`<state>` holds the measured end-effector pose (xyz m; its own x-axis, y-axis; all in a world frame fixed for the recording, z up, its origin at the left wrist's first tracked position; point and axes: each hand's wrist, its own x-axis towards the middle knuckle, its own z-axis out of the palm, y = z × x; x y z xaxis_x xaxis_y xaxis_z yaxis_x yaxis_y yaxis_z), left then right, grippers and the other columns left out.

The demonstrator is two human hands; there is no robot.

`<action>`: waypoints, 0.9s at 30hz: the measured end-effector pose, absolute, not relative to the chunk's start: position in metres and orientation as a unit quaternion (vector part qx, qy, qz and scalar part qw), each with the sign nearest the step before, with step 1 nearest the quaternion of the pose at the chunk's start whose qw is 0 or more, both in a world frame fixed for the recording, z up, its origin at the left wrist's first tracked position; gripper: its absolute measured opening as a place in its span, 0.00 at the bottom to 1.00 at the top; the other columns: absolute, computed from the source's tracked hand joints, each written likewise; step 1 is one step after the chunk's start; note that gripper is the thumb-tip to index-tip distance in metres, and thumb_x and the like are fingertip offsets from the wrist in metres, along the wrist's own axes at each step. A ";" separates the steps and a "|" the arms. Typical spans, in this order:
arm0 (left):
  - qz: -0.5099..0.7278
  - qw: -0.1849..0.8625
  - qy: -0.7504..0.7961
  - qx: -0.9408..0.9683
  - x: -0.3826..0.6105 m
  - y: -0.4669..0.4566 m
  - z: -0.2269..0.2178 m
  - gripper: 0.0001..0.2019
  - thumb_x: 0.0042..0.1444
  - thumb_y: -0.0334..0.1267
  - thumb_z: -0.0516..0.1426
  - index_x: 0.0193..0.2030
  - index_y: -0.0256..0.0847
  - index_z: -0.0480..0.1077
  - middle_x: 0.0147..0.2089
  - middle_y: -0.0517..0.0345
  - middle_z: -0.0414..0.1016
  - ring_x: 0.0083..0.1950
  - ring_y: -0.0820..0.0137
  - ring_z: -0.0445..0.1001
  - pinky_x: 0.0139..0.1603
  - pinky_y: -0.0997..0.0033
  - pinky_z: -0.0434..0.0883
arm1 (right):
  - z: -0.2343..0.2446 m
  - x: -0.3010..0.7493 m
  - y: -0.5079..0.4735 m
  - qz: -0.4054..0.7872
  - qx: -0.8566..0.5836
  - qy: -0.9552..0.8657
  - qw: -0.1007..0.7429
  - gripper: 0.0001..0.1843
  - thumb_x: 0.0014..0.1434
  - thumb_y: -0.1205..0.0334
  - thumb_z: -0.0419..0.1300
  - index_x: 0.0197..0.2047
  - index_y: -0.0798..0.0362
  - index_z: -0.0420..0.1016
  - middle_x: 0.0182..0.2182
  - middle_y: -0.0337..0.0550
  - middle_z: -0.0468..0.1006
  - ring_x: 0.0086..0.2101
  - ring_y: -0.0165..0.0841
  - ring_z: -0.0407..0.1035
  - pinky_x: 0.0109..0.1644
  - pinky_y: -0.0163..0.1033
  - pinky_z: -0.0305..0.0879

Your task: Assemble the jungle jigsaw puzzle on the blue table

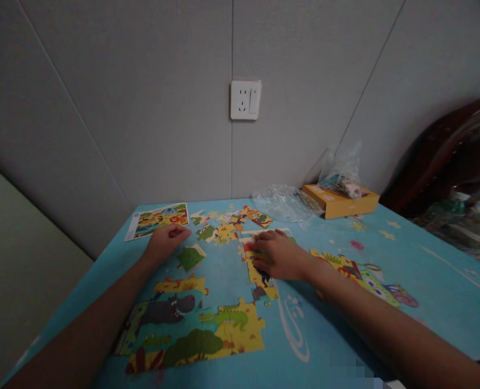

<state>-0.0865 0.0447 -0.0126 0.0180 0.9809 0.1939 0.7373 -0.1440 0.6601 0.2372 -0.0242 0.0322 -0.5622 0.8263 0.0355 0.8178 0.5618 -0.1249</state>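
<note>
My left hand is closed, thumb and fingers curled together, at the edge of a printed picture card. Whatever it may hold is hidden. A loose green puzzle piece lies just beyond its fingertips, to the lower right. My right hand rests palm down with its fingers apart, touching a joined strip of puzzle pieces and covering part of it. Nearer to me lies a larger joined section of the puzzle with a hippo and a crocodile. Another joined section is partly behind my right forearm.
Several loose puzzle pieces are scattered at the back of the blue patterned tablecloth. Crumpled clear plastic and a yellow box with a plastic bag on top stand by the wall.
</note>
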 end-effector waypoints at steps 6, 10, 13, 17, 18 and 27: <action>0.301 0.130 0.652 0.684 -0.071 0.049 -0.016 0.15 0.50 0.51 0.54 0.29 0.41 0.74 0.28 0.59 0.77 0.32 0.64 0.74 0.32 0.70 0.65 | 0.037 0.201 -0.005 0.022 -0.570 -0.821 0.031 0.18 0.61 0.53 0.56 0.41 0.57 0.81 0.39 0.62 0.81 0.43 0.52 0.75 0.50 0.52 0.67; 0.290 0.097 0.617 0.725 -0.076 0.041 -0.012 0.14 0.53 0.47 0.52 0.26 0.41 0.72 0.23 0.59 0.72 0.28 0.67 0.70 0.31 0.70 0.65 | 0.022 0.197 0.016 0.006 -0.607 -0.788 0.099 0.22 0.66 0.58 0.49 0.56 0.59 0.73 0.50 0.65 0.76 0.51 0.51 0.70 0.54 0.53 0.65; 0.288 0.069 0.584 0.756 -0.075 0.037 -0.009 0.13 0.54 0.45 0.52 0.25 0.41 0.71 0.23 0.59 0.70 0.29 0.66 0.69 0.33 0.68 0.66 | 0.009 0.201 0.027 0.001 -0.586 -0.800 0.131 0.26 0.66 0.60 0.50 0.66 0.54 0.61 0.65 0.59 0.61 0.62 0.50 0.57 0.61 0.58 0.57; 0.286 0.071 0.505 0.811 -0.065 0.030 -0.004 0.12 0.57 0.43 0.53 0.31 0.41 0.75 0.33 0.54 0.76 0.37 0.64 0.73 0.44 0.64 0.69 | -0.002 0.199 0.031 0.014 -0.551 -0.825 0.123 0.23 0.67 0.59 0.48 0.64 0.47 0.64 0.67 0.51 0.60 0.65 0.55 0.49 0.61 0.74 0.46; 0.284 0.075 0.479 0.827 -0.062 0.027 -0.004 0.11 0.57 0.42 0.54 0.34 0.41 0.76 0.37 0.52 0.78 0.41 0.63 0.74 0.48 0.62 0.69 | -0.003 0.197 0.031 0.015 -0.540 -0.833 0.119 0.22 0.67 0.58 0.47 0.62 0.45 0.66 0.66 0.49 0.62 0.65 0.55 0.48 0.61 0.75 0.44; 0.087 0.106 0.358 0.924 -0.050 0.006 0.002 0.22 0.63 0.47 0.56 0.63 0.56 0.67 0.70 0.57 0.62 0.64 0.50 0.59 0.62 0.39 0.57 | -0.010 0.202 0.035 0.071 -0.556 -0.808 0.185 0.36 0.63 0.52 0.56 0.70 0.55 0.52 0.65 0.59 0.63 0.66 0.53 0.49 0.65 0.69 0.38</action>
